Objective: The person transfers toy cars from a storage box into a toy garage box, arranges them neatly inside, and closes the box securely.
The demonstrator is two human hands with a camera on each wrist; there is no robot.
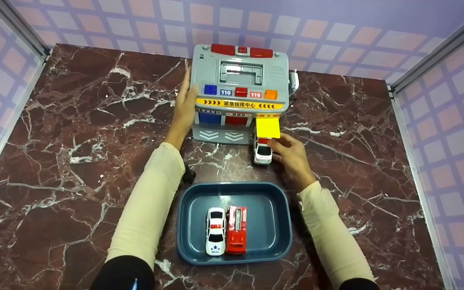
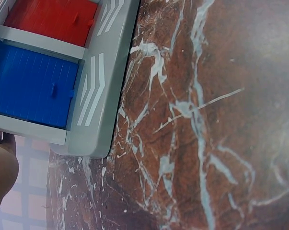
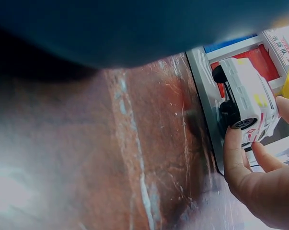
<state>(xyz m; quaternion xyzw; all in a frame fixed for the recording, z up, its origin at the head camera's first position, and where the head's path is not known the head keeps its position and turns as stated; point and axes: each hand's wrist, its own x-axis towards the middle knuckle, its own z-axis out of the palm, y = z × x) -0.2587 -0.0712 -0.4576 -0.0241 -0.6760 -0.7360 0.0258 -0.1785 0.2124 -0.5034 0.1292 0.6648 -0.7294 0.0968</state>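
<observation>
A grey toy emergency station point(image 1: 208, 72) with a folded carry handle stands on the marble-patterned surface. My left hand point(image 1: 185, 100) rests along its left side, fingers extended toward the back; only part of this hand point(image 2: 3, 167) shows in the left wrist view. A white toy ambulance point(image 1: 263, 155) with a red roof light is pinched by my right hand point(image 1: 292, 155) at its side. The ambulance's far end is hidden under the raised yellow door point(image 1: 268, 128). In the right wrist view, its wheels and underside point(image 3: 230, 96) show, tilted above the station's grey ramp point(image 3: 209, 96).
Nearer to me sits a dark blue tray point(image 1: 270, 257). Inside it, a white toy police car point(image 1: 216, 231) lies beside a red toy fire engine point(image 1: 237, 237). The blue door point(image 2: 34, 86) and red door point(image 2: 55, 21) are down. Patterned panels enclose the sides and back.
</observation>
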